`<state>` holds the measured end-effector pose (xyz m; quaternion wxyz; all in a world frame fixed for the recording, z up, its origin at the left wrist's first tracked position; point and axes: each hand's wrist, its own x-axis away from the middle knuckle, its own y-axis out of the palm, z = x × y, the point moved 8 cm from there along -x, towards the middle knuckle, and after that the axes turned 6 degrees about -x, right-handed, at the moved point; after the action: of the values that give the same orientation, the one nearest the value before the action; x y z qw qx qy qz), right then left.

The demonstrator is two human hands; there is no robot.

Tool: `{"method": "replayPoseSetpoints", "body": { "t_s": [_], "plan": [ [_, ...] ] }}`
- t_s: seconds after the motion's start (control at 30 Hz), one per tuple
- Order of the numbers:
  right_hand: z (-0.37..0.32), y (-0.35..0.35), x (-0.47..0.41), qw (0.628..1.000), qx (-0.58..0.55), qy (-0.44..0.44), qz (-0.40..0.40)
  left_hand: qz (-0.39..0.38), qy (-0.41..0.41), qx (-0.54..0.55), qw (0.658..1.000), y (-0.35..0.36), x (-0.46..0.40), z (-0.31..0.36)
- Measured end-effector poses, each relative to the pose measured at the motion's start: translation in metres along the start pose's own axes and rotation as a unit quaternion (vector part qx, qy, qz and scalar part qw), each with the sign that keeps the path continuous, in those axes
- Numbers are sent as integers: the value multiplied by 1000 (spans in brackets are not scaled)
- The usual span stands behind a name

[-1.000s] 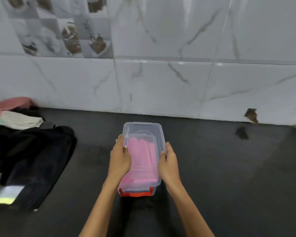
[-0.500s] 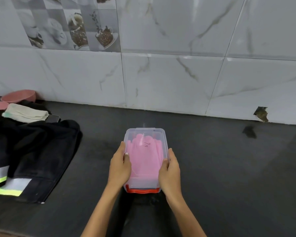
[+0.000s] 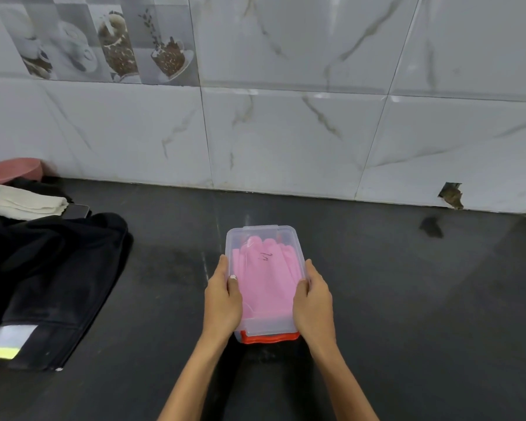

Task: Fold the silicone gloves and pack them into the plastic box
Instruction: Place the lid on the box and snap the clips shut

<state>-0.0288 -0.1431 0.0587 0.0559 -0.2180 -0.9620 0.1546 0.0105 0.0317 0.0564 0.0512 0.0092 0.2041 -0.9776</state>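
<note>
A clear plastic box (image 3: 260, 233) with its clear lid on rests on the dark counter in the middle of the head view. An orange-red latch (image 3: 269, 338) shows at its near end. Folded pink silicone gloves (image 3: 266, 281) fill the inside, seen through the lid. My left hand (image 3: 222, 299) grips the box's left side with the thumb over the lid's edge. On the opposite side my right hand (image 3: 313, 305) holds the box the same way.
Dark clothing with a reflective yellow stripe (image 3: 43, 284) lies on the counter at the left. A folded pale cloth (image 3: 25, 202), a phone (image 3: 78, 211) and a pink bowl (image 3: 11, 170) sit behind it. The marble-tiled wall (image 3: 286, 132) stands just beyond the box.
The box's far end has come down, so the box now lies flatter with the lid facing up. Both hands have stayed on its sides. The camera has tilted slightly.
</note>
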Motion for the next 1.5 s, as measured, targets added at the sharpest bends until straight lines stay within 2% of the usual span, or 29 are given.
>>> {"method": "replayPoseSetpoints", "body": {
  "t_s": [0.23, 0.47, 0.63, 0.8, 0.97, 1.17, 1.27, 1.5],
  "plan": [
    [-5, -6, -10, 997, 79, 3, -4, -13, -4, -39, 999, 0, -12, 2],
    [-11, -8, -17, 994, 100, 27, -43, -68, -4, -135, 989, 3, -24, -1],
    [-10, -9, -19, 991, 112, 31, -67, -72, -6, -177, 982, 6, -19, 0],
    [-11, -15, -15, 986, 163, 8, -39, -77, 8, -201, 977, 5, -19, 0],
    [-17, -33, -10, 953, 302, 0, 16, -122, 17, -207, 971, 10, -35, 9],
    [-18, -47, 1, 917, 399, -16, -13, -154, 44, -248, 955, 33, -58, 40],
    [-21, -49, 6, 916, 396, -53, -30, -177, 66, -272, 944, 55, -62, 53],
    [-17, -52, 9, 937, 303, -132, -113, -247, 139, -304, 910, 99, -63, 77]
  ]
}}
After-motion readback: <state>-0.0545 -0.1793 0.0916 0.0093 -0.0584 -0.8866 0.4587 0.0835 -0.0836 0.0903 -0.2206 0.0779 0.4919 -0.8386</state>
